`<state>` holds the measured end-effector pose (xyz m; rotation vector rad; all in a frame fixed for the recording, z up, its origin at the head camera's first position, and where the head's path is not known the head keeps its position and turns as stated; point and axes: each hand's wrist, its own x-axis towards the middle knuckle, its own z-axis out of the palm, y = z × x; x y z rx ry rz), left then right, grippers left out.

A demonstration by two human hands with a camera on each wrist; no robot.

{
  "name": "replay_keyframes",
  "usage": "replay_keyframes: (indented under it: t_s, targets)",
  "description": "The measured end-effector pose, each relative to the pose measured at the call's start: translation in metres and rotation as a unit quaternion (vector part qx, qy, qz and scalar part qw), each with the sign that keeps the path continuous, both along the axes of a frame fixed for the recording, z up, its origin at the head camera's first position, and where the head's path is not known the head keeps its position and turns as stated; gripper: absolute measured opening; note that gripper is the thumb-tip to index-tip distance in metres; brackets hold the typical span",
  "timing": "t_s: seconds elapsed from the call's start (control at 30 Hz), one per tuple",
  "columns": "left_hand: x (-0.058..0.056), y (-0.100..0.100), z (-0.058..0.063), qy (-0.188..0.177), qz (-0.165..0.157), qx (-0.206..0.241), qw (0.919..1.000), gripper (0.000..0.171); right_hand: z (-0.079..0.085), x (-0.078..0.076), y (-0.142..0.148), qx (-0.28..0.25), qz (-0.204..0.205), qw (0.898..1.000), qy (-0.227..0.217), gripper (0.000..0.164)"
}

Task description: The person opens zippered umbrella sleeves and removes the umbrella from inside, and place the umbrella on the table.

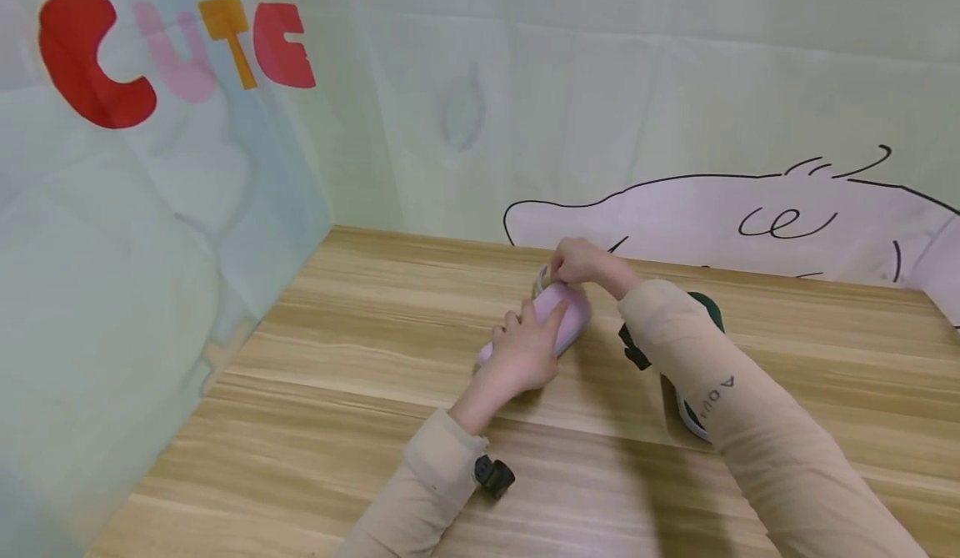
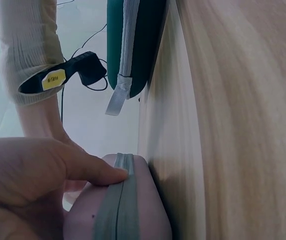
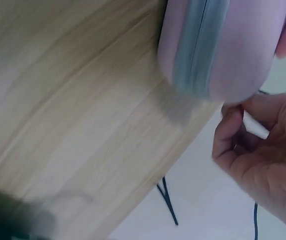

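Note:
A pink zip case [image 1: 573,316] with a grey zipper band lies slantwise on the wooden table. My left hand [image 1: 521,356] grips it from the near side. In the left wrist view my thumb lies along the grey zipper [image 2: 117,205]. At the case's far end my right hand [image 1: 577,260] has its fingers curled, pinching what looks like the zipper pull; the case mostly hides the fingertips in the right wrist view. A thin grey strap loop [image 1: 540,279] stands up beside that hand.
Under my right forearm lies a dark green zip case [image 1: 708,303], partly covered by the sleeve. The left wrist view shows its grey zipper and hanging tab [image 2: 117,100]. Printed cloth [image 1: 420,124] rises along the table's back and left edges.

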<state>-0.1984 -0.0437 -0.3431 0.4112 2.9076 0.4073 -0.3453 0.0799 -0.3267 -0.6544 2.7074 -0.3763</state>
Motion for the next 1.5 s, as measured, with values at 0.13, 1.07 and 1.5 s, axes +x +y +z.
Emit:
replay_keyframes:
  t_s: [0.13,1.07,1.5]
  targets:
    - [-0.001,-0.001,0.0,0.001,-0.001,-0.002,1.0,0.077,0.001,0.0,0.005,-0.005,0.049,0.999,0.011,0.017]
    - [0.001,0.0,0.0,0.013,-0.005,0.004,0.9999,0.079,-0.012,0.0,0.028,-0.022,0.197,0.976,0.088,0.018]
    - [0.0,-0.001,-0.001,0.006,-0.003,0.011,0.9999,0.079,-0.008,0.008,0.036,-0.012,0.185,0.978,0.1,0.018]
